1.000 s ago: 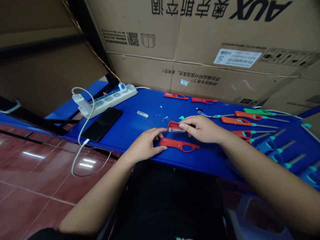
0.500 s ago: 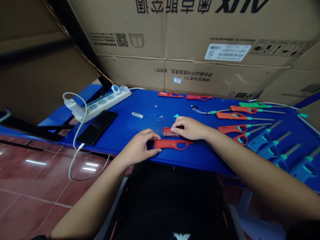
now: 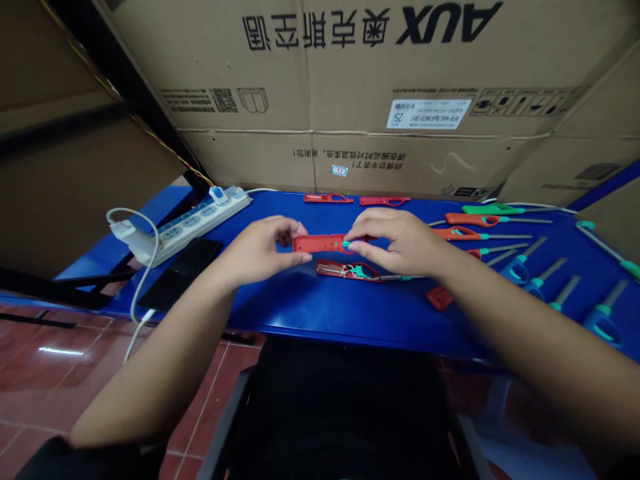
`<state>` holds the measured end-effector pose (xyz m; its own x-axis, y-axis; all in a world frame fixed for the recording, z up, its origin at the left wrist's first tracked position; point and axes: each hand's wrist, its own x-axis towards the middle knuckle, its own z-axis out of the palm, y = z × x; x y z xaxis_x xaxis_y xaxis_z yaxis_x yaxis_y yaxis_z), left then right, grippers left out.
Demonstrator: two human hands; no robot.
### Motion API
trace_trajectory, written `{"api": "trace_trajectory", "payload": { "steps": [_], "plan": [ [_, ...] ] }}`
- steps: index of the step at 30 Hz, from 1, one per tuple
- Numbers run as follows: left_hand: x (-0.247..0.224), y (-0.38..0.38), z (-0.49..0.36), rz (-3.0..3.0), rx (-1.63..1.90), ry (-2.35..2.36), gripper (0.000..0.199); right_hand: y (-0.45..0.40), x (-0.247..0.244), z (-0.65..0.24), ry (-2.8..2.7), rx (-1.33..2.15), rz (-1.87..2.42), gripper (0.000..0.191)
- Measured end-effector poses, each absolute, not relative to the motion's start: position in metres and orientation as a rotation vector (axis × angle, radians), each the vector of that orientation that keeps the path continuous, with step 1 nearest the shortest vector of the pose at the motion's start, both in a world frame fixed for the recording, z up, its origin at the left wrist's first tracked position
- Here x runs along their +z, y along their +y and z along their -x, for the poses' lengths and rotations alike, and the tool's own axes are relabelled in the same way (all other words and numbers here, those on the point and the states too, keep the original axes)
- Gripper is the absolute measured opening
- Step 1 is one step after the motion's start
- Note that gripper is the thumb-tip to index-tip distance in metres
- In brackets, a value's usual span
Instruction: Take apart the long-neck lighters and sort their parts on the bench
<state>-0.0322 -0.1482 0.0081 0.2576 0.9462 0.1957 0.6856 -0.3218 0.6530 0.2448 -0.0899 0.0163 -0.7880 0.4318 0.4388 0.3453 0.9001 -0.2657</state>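
Note:
Between my hands, above the blue tabletop, is a red plastic lighter shell half (image 3: 320,244). My left hand (image 3: 263,248) grips its left end. My right hand (image 3: 395,241) pinches its right end with the fingertips, beside a small teal part (image 3: 346,245). Just below lies an open red lighter body (image 3: 345,270) showing metal parts and a teal trigger piece. Two more red shell halves (image 3: 329,198) (image 3: 384,201) lie at the back. Long-nozzled utility lighters (image 3: 463,233) in red, green and blue lie in rows at the right, partly behind my right forearm.
The blue table (image 3: 310,313) has a front edge near my body. A power strip (image 3: 183,227), white cable (image 3: 143,267) and black phone (image 3: 183,280) lie at the left. A loose red piece (image 3: 440,297) sits by my right forearm. Cardboard boxes (image 3: 310,153) stand behind.
Both hands have lifted the red shell half off the table. The open lighter body now lies below it, with a teal piece and nozzle showing. The view has shifted.

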Motion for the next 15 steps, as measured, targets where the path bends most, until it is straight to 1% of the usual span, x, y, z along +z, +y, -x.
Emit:
{"api": "trace_trajectory", "payload": {
  "steps": [4,5,7,8,9,11,13,15],
  "plan": [
    [-0.008,-0.087,0.002,-1.876,0.894,1.394,0.042,-0.056,0.021,-0.258,-2.753,-0.228,0.685,0.031],
    [-0.013,-0.077,-0.004,-1.874,0.911,1.423,0.043,-0.045,0.02,-0.262,-2.787,-0.285,0.746,0.032],
    [-0.022,-0.065,-0.009,-1.933,0.94,1.494,0.057,-0.021,0.015,-0.271,-2.825,-0.356,0.926,0.034],
    [-0.025,-0.063,-0.009,-1.977,0.952,1.511,0.059,-0.01,0.012,-0.276,-2.826,-0.397,1.037,0.036],
    [-0.028,-0.063,-0.006,-2.013,0.963,1.514,0.058,0.0,0.009,-0.282,-2.822,-0.439,1.144,0.037],
    [-0.03,-0.066,0.003,-2.036,0.993,1.504,0.047,0.018,0.002,-0.293,-2.825,-0.497,1.294,0.039],
    [-0.029,-0.069,0.013,-2.003,1.043,1.536,0.037,0.03,-0.005,-0.301,-2.818,-0.517,1.367,0.042],
    [-0.026,-0.07,0.022,-1.971,1.096,1.62,0.032,0.037,-0.011,-0.306,-2.786,-0.533,1.409,0.044]
  ]
}}
